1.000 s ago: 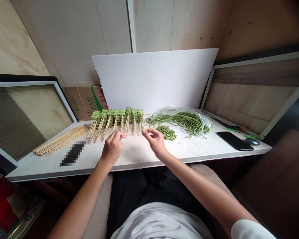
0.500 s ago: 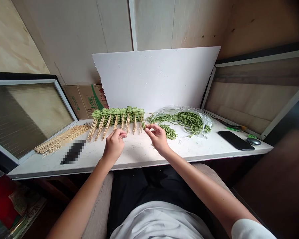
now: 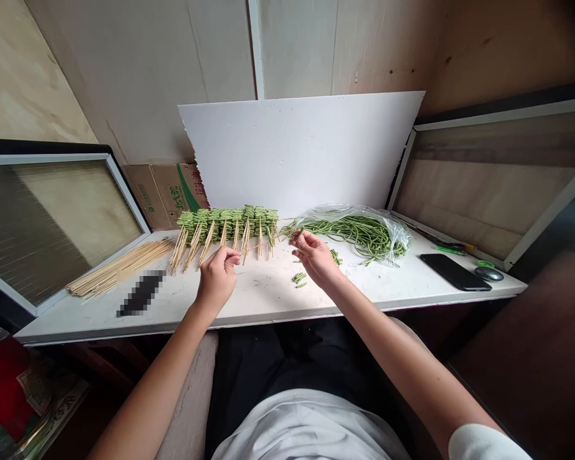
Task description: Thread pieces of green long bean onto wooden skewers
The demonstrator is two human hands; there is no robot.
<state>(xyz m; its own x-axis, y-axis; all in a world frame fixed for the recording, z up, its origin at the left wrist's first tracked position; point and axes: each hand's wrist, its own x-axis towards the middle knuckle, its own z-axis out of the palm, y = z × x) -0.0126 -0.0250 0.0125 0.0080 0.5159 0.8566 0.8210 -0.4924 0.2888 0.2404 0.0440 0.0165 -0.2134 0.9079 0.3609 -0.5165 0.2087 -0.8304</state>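
Bamboo skewer [image 3: 252,250] juts rightward from the left hand [image 3: 218,271].

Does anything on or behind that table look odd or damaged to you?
Yes: the white board has a ragged left edge, as if broken. A few cut bean pieces also lie loose on the table, apart from the pile beyond the right hand.

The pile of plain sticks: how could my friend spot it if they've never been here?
Find the white table, then go to its left end, beside the framed panel. The pile of plain sticks lies flat there. Unlike the green-loaded skewers to its right, these sticks look bare.
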